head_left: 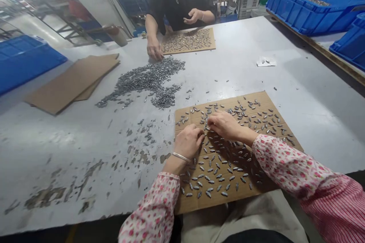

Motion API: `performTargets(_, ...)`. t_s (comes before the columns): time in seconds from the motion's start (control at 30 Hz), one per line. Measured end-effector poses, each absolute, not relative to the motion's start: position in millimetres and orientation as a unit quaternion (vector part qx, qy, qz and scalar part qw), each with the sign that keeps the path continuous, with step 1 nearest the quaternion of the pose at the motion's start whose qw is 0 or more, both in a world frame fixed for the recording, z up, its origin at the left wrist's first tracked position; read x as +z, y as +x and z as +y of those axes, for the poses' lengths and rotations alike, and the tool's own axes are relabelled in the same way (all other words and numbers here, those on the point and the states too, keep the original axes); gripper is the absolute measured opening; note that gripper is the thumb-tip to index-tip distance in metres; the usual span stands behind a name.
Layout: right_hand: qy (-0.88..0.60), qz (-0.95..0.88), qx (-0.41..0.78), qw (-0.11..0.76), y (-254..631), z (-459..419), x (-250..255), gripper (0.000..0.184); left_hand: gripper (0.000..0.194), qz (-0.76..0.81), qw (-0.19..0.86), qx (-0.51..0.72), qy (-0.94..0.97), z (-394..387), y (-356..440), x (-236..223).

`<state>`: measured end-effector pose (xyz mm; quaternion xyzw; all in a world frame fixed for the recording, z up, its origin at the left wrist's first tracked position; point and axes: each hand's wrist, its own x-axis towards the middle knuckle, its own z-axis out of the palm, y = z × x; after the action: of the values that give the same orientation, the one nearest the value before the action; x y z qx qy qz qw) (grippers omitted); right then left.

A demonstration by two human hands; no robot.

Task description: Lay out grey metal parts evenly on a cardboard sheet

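Note:
In front of me lies a cardboard sheet (188, 201), dotted with many small grey metal pieces (210, 189) shaped like slim pointed pellets. Over its left part, my left hand (189, 139) has its fingers curled and pressed together at the tips. Just to the right and a little farther off, my right hand (224, 123) is closed in a pinch near the board's surface. What either hand holds, if anything, is too small or hidden to make out. Beyond the board's far left corner is a loose pile of the same grey pieces (142, 78).
Across the table (234, 64), a co-worker (182, 7) sits behind another covered cardboard sheet (212, 40), one hand at the pile. Spare cardboard sheets (71, 79) lie left. Blue bins (299, 11) stand at the right, another blue bin (25, 60) at the left. A white scrap (266, 61) lies far right.

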<state>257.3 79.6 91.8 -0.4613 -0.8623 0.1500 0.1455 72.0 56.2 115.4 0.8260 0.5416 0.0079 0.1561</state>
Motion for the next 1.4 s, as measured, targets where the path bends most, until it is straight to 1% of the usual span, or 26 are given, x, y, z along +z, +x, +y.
performTargets(0.1, -0.494, -0.85, 0.144, 0.112, 251.2, 86.5, 94.6, 0.014, 0.021, 0.53, 0.132, 0.001, 0.837, 54.5, 72.5, 107.2)
performTargets(0.23, -0.492, -0.857, 0.142, 0.059, 250.4, 91.7, 97.8, 0.018, 0.022, 0.516, 0.158, 0.003, 0.842, 58.0, 66.3, 103.9)
performTargets(0.4, -0.488, -0.863, 0.111, 0.067, 250.4, 90.8, 99.2, 0.018, 0.023, 0.583, 0.164, 0.042, 0.794, 69.7, 71.0, 112.0)
performTargets(0.5, -0.481, -0.869, 0.106, 0.038, 246.3, 87.4, 102.3, 0.019, 0.021, 0.594, 0.152, 0.042, 0.789, 77.0, 79.3, 111.2)
performTargets(0.63, -0.479, -0.871, 0.11, 0.012, 242.1, 84.1, 105.9, 0.018, 0.021, 0.577, 0.133, 0.011, 0.806, 82.3, 83.6, 104.8)
performTargets(0.87, -0.456, -0.878, 0.145, 0.012, 251.9, 94.7, 102.9, 0.015, 0.024, 0.561, 0.132, -0.017, 0.817, 81.8, 83.2, 110.3)
performTargets(1.0, -0.486, -0.863, 0.131, 0.029, 255.2, 104.9, 99.3, 0.017, 0.023, 0.557, 0.112, -0.018, 0.823, 79.7, 85.6, 110.1)
performTargets(1.23, -0.435, -0.893, 0.11, 0.032, 246.1, 107.2, 97.2, 0.013, 0.024, 0.52, 0.056, -0.041, 0.851, 74.0, 83.1, 107.3)
performTargets(1.33, -0.429, -0.898, 0.09, 0.03, 242.7, 106.7, 97.5, 0.014, 0.025, 0.497, 0.032, -0.033, 0.866, 68.3, 82.1, 108.1)
performTargets(1.4, -0.429, -0.9, 0.078, 0.025, 241.1, 106.3, 98.4, 0.016, 0.026, 0.484, 0.036, -0.024, 0.874, 64.9, 79.4, 106.3)
